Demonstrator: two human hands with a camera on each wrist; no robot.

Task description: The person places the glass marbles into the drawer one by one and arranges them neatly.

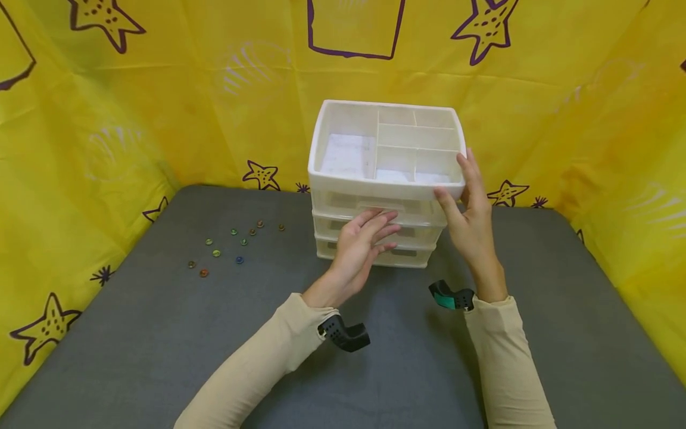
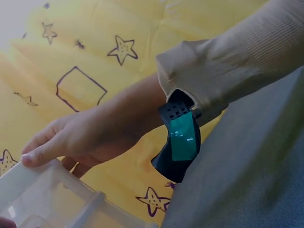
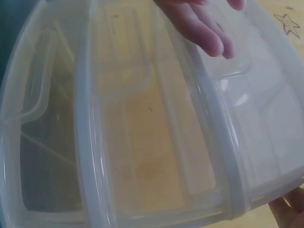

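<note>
A white plastic drawer organizer (image 1: 375, 186), with three translucent drawers and a divided open top tray, stands at the back of the grey table. My right hand (image 1: 474, 223) holds the tray's front right corner, thumb on the front and fingers along the side; the left wrist view shows this right hand (image 2: 90, 135) on the organizer (image 2: 52, 185). My left hand (image 1: 356, 247) is in front of the drawers, fingers extended near the top drawer's handle. In the right wrist view, its fingertips (image 3: 211, 40) hover by the drawer fronts (image 3: 156, 142). Those drawers look shut, and contact cannot be told.
Several small round coloured pieces (image 1: 239, 260), green, brown, orange and blue, lie scattered left of the organizer on the grey table (image 1: 134, 333). Yellow cloth (image 1: 214, 89) with drawn starfish surrounds the table at the back and sides. Black bands (image 1: 345, 335) jut from both wrists.
</note>
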